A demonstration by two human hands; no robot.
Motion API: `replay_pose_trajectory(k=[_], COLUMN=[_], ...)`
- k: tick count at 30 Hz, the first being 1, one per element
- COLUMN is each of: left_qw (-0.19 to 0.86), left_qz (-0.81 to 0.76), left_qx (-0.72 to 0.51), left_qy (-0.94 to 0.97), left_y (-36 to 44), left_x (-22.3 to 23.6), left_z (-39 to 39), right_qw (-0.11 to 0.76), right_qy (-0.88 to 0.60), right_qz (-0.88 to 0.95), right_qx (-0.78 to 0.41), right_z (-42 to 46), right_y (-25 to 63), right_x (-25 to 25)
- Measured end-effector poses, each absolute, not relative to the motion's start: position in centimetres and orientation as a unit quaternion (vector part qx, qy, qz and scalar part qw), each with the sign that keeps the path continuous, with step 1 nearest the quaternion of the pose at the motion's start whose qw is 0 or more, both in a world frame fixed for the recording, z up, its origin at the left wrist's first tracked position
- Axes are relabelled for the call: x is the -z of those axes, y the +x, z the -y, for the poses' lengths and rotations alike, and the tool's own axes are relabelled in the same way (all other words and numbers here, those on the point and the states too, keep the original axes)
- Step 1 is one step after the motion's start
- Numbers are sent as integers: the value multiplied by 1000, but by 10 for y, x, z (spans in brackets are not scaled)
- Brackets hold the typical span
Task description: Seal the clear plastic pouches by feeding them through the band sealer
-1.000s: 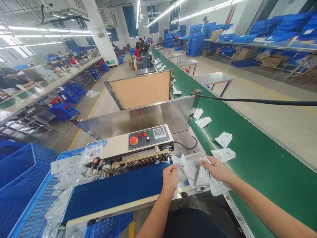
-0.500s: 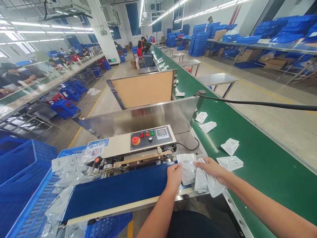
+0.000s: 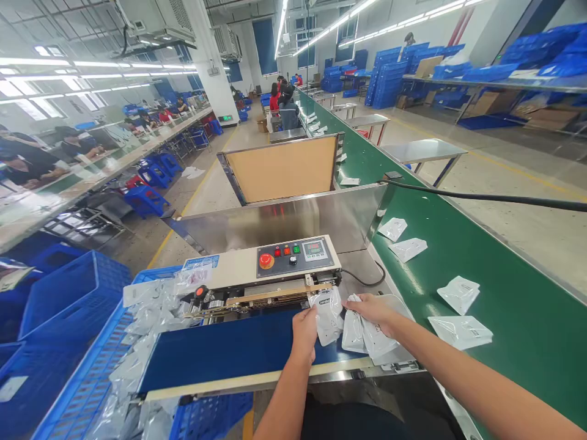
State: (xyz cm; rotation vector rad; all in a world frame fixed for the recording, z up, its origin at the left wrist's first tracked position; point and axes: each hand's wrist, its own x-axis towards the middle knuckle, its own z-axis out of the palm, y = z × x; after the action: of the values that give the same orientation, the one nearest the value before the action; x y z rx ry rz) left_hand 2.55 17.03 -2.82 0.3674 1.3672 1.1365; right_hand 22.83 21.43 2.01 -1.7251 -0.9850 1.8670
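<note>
My left hand is shut on a white foil pouch with a printed label, its upper end just below the sealing head of a band sealer. My right hand grips a bunch of similar pouches beside it, and the two hands are nearly touching. Both hands are over the end of the sealer's blue feed belt. Several loose pouches lie on a green conveyor belt to my right.
A blue plastic crate holding clear and foil bags stands to my left. A steel guard and wooden panel rise behind the sealer. A black cable crosses above the green belt. Co-workers sit far down the line.
My left hand has brought its pouch up toward the sealer's head, and my right hand has followed with its bunch. The whole view has shifted as my head turned.
</note>
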Motion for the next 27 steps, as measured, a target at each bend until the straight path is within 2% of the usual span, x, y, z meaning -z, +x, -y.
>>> replay_pose_trajectory(k=[4, 6, 8, 10, 14, 16, 21, 27], left_qw=[600, 518, 391, 345, 559, 611, 591, 619], left_qz=[-599, -642, -691, -697, -562, -506, -516, -464], left_qx=[-512, -550, -587, -591, -480, -428, -478, -462], left_qy=[138, 133, 157, 216, 376, 433, 394, 434], left_y=[-14, -31, -39, -30, 19, 40, 48, 54], left_x=[20, 15, 9, 3, -10, -16, -25, -20], left_z=[-154, -137, -117, -99, -95, -105, -128, -130], right_qw=[226, 250, 271, 286, 328, 338, 412, 342], right_qy=[-617, -619, -624, -633, -604, -591, -625, -583], right_qz=[360, 360, 361, 381, 477, 488, 342, 467], right_qx=[-662, -651, -637, -611, -548, -546, -568, -569], right_z=[-197, -185, -173, -163, -157, -161, -169, -150], right_y=[234, 243, 248, 245, 221, 215, 247, 261], right_x=[-17, -20, -26, -35, -52, -54, -48, -54])
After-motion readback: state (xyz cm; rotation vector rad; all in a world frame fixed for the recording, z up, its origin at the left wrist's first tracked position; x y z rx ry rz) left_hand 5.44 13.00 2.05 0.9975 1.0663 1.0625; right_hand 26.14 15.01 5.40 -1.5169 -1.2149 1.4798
